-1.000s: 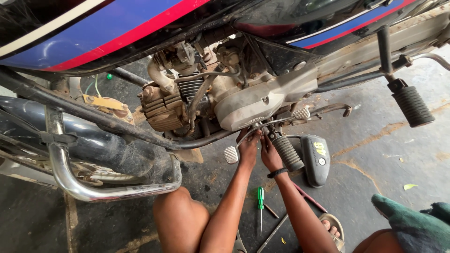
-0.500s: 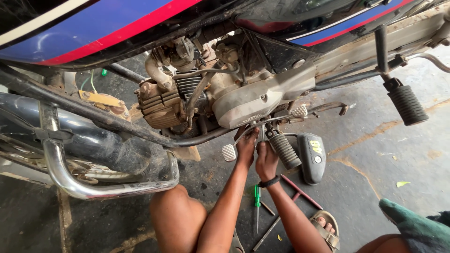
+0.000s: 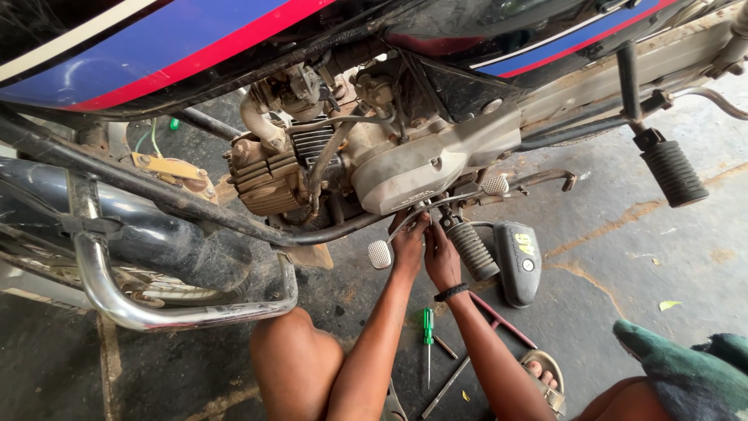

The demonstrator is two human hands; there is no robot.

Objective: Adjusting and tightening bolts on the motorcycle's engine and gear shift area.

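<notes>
Both hands work under the motorcycle engine.

Near the knees, a green-handled screwdriver lies on the concrete floor. Beyond it, the left hand and right hand press close together, fingers curled on something hidden under the dusty grey engine case, beside the footpeg. A slip there could scrape knuckles on the metal.

The stained concrete floor carries a green-handled screwdriver and a dark cover.
</notes>
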